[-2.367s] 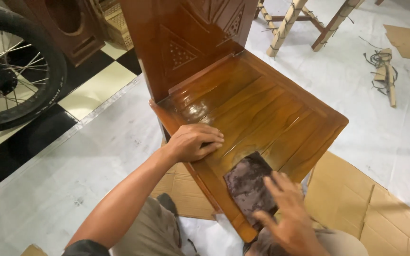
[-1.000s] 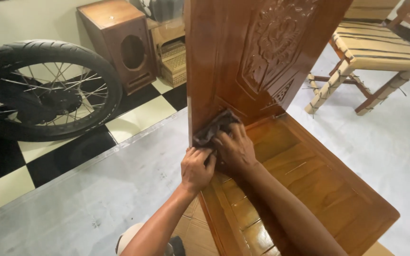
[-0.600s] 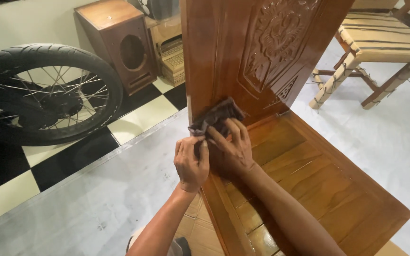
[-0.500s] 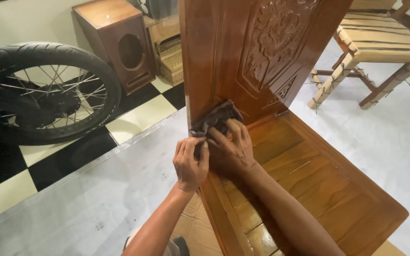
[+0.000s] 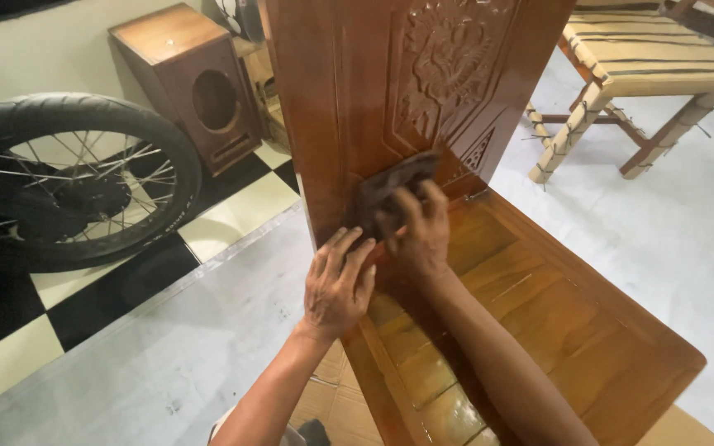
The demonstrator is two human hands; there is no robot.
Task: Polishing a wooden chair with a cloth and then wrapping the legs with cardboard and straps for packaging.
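A glossy brown wooden chair stands in front of me, with a carved backrest (image 5: 423, 83) and a slatted seat (image 5: 539, 322). My right hand (image 5: 419, 231) presses a dark stained cloth (image 5: 390, 188) flat against the lower part of the backrest, just above the seat. My left hand (image 5: 339, 285) rests with spread fingers on the seat's left edge, next to the backrest corner, and holds nothing.
A motorcycle wheel (image 5: 59, 177) stands at the left on black and pale floor tiles. A brown wooden speaker box (image 5: 196, 87) sits behind it. An unfinished pale wooden bench (image 5: 646, 66) is at the upper right. Cardboard (image 5: 687, 429) lies under the chair.
My right hand with the cloth has gone from the seat's front edge up to the backrest base. My left hand has shifted back along the seat's left edge.
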